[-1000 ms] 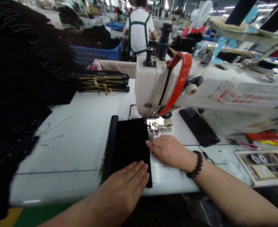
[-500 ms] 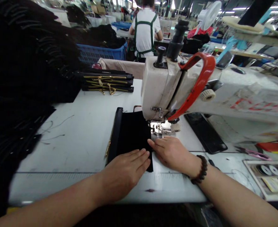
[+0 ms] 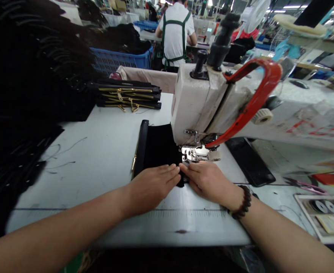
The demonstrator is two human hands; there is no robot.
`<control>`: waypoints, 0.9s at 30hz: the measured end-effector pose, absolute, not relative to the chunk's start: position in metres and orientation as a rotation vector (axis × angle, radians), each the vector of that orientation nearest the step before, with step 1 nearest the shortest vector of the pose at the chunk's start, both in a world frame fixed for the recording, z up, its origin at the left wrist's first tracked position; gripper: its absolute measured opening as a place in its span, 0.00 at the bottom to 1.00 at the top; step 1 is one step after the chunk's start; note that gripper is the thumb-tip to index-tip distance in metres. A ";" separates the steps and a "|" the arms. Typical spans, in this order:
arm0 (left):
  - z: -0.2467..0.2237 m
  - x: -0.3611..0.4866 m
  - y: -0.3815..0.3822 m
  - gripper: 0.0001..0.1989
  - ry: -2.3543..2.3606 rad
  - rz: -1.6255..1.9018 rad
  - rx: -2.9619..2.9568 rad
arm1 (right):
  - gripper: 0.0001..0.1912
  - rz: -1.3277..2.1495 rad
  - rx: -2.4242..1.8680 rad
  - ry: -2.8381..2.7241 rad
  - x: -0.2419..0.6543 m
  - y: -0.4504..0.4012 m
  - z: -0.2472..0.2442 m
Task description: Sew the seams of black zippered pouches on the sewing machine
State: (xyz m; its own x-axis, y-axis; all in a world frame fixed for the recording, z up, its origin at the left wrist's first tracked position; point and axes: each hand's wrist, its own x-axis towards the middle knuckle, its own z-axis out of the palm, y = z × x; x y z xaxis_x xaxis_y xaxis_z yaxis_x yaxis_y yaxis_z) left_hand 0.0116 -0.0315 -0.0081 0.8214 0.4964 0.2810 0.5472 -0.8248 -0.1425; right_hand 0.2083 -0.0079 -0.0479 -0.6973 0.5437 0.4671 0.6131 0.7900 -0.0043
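On a white worktable (image 3: 104,163) in a factory, our left hand (image 3: 152,184) and right hand (image 3: 208,180) press open-palmed on black fabric (image 3: 159,149), sewing machine (image 3: 201,102) at one o'clock.

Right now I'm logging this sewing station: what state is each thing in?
Black fabric: flat on the table, far edge under the machine head.
Left hand: open, palm down on the fabric.
Right hand: flat, fingertips at the fabric's right edge.
Zipper stack: piled, untouched.
Phone: face up, screen dark.
Blue crate: filled with dark cloth.
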 end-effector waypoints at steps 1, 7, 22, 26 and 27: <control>-0.008 0.012 -0.030 0.18 -0.804 -0.345 -2.782 | 0.16 -0.202 -0.873 -2.529 0.209 -0.007 -0.048; -0.012 0.007 -0.024 0.17 -0.781 -0.282 -2.800 | 0.16 -0.136 -0.868 -2.532 0.212 -0.007 -0.051; -0.008 0.003 -0.016 0.11 -0.856 -0.387 -2.968 | 0.08 -0.073 -0.763 -2.431 0.218 -0.011 -0.044; -0.009 0.002 -0.016 0.11 -0.913 -0.376 -2.973 | 0.07 -0.115 -0.760 -2.399 0.215 -0.013 -0.044; -0.009 0.002 -0.016 0.11 -0.926 -0.374 -2.981 | 0.07 -0.122 -0.759 -2.392 0.215 -0.014 -0.044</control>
State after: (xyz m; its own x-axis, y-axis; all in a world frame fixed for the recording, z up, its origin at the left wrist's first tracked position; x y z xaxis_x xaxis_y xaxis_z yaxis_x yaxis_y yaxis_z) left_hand 0.0016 -0.0162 -0.0093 0.7981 0.5589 0.2251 0.5583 -0.8265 0.0727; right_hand 0.2148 -0.0139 -0.0438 -0.6433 0.4915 0.5871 0.5485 0.8308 -0.0944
